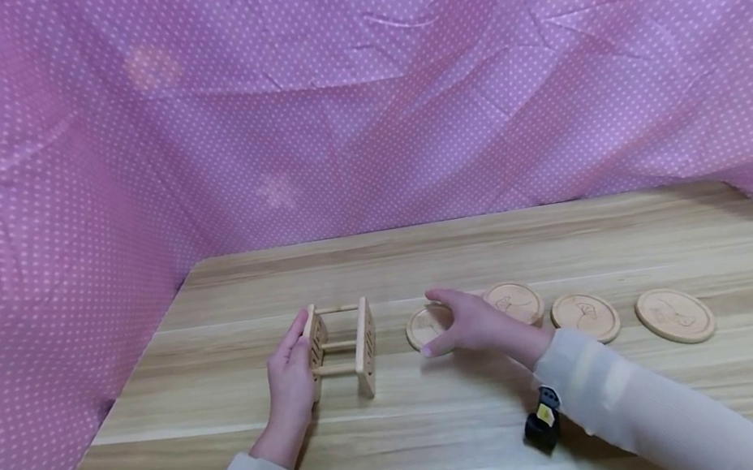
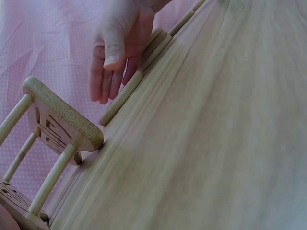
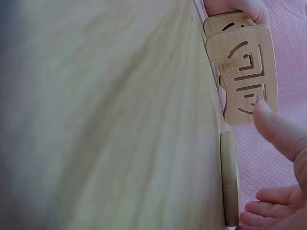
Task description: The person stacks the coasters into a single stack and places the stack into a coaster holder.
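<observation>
Reaching, right hand [image 1: 474,325] spread around wooden disc [image 1: 425,327], left hand [image 1: 289,383] gripping wooden rack [image 1: 365,349]

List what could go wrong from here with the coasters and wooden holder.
The leftmost coaster lies flat, so the right hand might push it along instead of lifting it. The left hand grips the wooden holder by one side only, so a bump could twist it.

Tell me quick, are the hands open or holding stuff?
Left hand: holding the wooden rack by one side.
Right hand: open, holding nothing, near the leftmost coaster.
</observation>
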Tool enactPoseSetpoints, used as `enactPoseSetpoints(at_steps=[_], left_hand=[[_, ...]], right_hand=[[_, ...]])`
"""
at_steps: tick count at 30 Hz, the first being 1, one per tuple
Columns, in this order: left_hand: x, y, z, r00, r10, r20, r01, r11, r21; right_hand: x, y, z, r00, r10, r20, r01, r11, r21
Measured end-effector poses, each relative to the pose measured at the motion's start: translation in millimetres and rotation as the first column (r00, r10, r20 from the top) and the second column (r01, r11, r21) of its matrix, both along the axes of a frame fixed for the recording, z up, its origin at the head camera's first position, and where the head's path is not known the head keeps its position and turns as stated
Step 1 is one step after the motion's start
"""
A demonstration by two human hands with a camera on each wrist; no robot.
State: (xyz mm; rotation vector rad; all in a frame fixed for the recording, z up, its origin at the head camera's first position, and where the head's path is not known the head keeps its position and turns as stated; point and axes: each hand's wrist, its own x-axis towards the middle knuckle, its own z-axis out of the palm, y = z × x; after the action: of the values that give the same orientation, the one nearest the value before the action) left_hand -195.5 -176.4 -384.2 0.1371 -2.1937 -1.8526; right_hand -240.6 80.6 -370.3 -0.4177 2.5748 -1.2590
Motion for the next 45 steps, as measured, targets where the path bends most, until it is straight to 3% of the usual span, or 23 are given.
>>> enactPoseSetpoints(at_steps=[18, 28, 45], left_hand=[[1.8, 1.1, -2.0, 1.0, 0.004, 0.001, -0.004, 1.0, 0.005], [1.5, 1.1, -1.9, 1.0, 0.009, -0.012, -0.009, 1.0, -0.014], [-0.6, 0.5, -4.1, 1.0, 0.005, -0.021, -0.005, 1.0, -0.001]], right_hand=[[-0.3, -2.0, -7.4, 0.999, -0.021, 0.041, 0.021, 1.0, 0.006], [-1.8, -3.5, -6.6, 1.0, -0.004, 0.006, 0.003, 0.996, 0.086], [0.1, -3.1, -4.8, 0.999, -0.036, 0.027, 0.035, 0.998, 0.06]])
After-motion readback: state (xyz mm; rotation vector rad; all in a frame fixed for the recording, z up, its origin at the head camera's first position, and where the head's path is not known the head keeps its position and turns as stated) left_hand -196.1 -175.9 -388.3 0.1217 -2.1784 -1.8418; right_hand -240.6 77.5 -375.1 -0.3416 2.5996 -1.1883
